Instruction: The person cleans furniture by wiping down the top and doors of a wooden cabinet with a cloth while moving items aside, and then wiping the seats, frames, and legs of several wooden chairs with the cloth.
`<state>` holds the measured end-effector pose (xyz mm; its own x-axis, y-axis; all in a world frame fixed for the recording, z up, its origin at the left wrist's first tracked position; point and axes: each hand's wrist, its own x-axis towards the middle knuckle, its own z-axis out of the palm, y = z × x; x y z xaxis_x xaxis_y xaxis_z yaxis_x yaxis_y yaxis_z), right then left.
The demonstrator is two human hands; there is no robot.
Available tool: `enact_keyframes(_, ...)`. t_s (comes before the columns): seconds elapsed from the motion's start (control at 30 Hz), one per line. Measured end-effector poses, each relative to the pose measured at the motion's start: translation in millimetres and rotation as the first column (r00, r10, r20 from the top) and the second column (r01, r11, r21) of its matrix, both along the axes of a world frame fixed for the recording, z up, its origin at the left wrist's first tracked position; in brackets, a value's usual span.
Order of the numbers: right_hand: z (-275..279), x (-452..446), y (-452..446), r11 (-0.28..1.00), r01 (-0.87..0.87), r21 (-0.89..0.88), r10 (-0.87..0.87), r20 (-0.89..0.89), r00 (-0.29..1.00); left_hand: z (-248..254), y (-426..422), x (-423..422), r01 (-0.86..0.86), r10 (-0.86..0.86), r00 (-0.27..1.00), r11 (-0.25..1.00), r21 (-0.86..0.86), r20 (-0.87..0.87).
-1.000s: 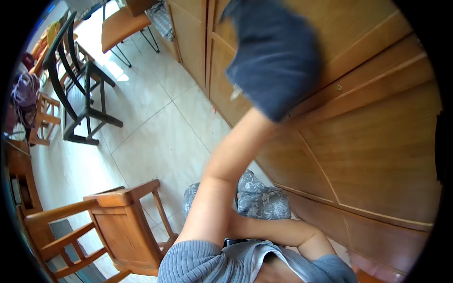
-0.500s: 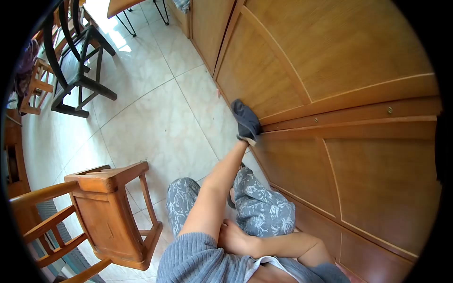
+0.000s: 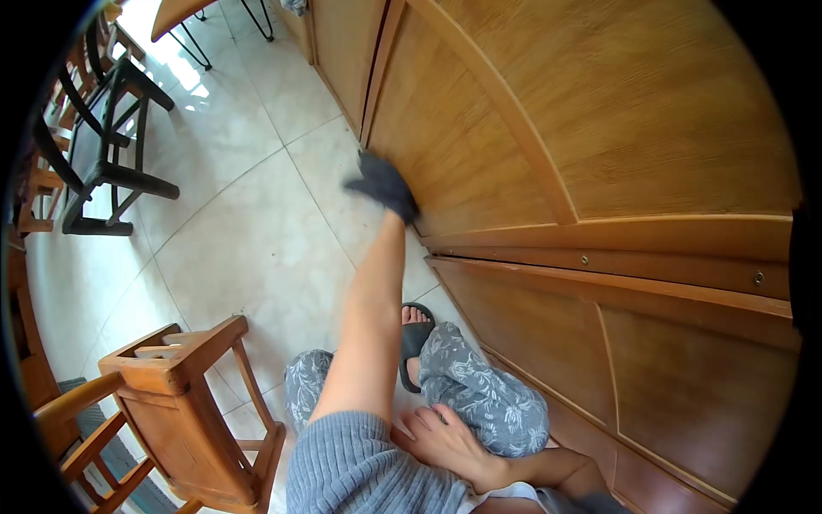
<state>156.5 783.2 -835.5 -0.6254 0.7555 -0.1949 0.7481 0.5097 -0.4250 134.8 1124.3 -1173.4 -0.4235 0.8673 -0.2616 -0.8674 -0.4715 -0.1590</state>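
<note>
A dark blue-grey cloth point(image 3: 381, 182) covers my left hand point(image 3: 396, 204) at the end of my outstretched arm. The hand holds it low against the wooden cabinet door point(image 3: 462, 128), near the floor. The fingers are hidden under the cloth, whose edges are blurred. My right hand point(image 3: 447, 441) rests close to my body by my patterned trouser leg point(image 3: 488, 394). Its fingers are spread, a dark ring shows on one, and nothing is in it.
A wooden chair point(image 3: 184, 385) stands at the lower left and a dark chair point(image 3: 111, 163) at the upper left. An orange-topped seat point(image 3: 175, 15) is at the top. My sandalled foot point(image 3: 415, 334) is on the tiled floor point(image 3: 257, 231), beside the lower cabinet panels point(image 3: 514, 300).
My left hand has come down from high on the cabinet to near its foot, then moved left along it with the cloth. My right hand's spread fingers now show, and the view has shifted.
</note>
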Motion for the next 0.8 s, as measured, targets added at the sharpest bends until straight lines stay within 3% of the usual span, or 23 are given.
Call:
enact_keyframes(0.03,-2,1,0,1.0,-0.022,-0.002,0.022,0.039,0.999,-8,-30,25,-0.224,0.139,0.837,0.97,0.099,0.529)
enact_keyframes(0.07,-3,0,-3,0.999,-0.041,-0.011,0.042,0.073,0.996,2,-57,34,-0.288,0.005,0.526,0.942,0.173,0.85)
enact_keyframes(0.1,-1,-2,-8,0.998,-0.062,-0.03,0.065,0.098,0.993,14,-85,42,-0.432,-0.135,-0.106,0.899,0.076,0.985)
enact_keyframes(0.13,3,-6,-11,0.992,-0.097,-0.082,0.105,0.102,0.989,26,-113,50,-0.409,-0.169,-0.556,0.908,-0.091,0.814)
enact_keyframes(0.17,8,-8,-6,0.984,-0.136,-0.118,0.149,0.107,0.983,51,-131,48,-0.45,-0.292,-0.815,0.863,-0.229,0.501)
enact_keyframes(0.2,15,-11,-1,0.973,-0.17,-0.154,0.188,0.112,0.976,70,-149,45,-0.42,-0.413,-0.905,0.829,-0.37,0.103)
enact_keyframes(0.23,23,-11,5,0.955,-0.216,-0.203,0.232,0.061,0.971,84,-162,43,-0.326,-0.506,-0.807,0.811,-0.485,-0.304)
enact_keyframes(0.3,13,-17,-6,0.942,-0.257,-0.215,0.265,0.008,0.964,95,-144,46,-0.294,-0.489,-0.59,0.871,-0.393,-0.643)
enact_keyframes(0.37,19,-26,-5,0.882,-0.32,-0.345,0.341,0.002,0.94,88,-66,46,-0.455,-0.403,-0.708,0.888,-0.062,-0.58)
enact_keyframes(0.47,36,-48,21,0.666,-0.469,-0.58,0.537,-0.065,0.841,181,3,17,-0.417,-0.369,-0.525,0.897,-0.146,-0.767)
enact_keyframes(0.5,18,-50,2,0.785,-0.426,-0.449,0.42,-0.117,0.9,211,12,13,-0.398,-0.352,-0.499,0.905,-0.151,-0.792)
enact_keyframes(0.53,22,-62,19,0.674,-0.424,-0.605,0.468,-0.095,0.879,234,9,15,-0.383,-0.34,-0.5,0.912,-0.149,-0.797)
enact_keyframes(0.57,-30,-63,-16,0.857,-0.351,-0.378,0.247,-0.297,0.922,256,-1,18,-0.359,-0.33,-0.513,0.921,-0.15,-0.793)
enact_keyframes(0.63,-39,-70,8,0.695,-0.192,-0.693,-0.01,-0.276,0.961,294,-40,33,-0.312,-0.33,-0.585,0.935,-0.17,-0.741)
enact_keyframes(0.7,-41,-66,19,0.671,-0.194,-0.716,-0.059,-0.312,0.948,334,-95,46,-0.266,-0.33,-0.709,0.943,-0.198,-0.623)
enact_keyframes(0.8,-30,-61,38,0.643,-0.201,-0.739,-0.133,-0.367,0.921,405,-170,61,-0.202,-0.234,-0.951,0.965,-0.169,-0.203)
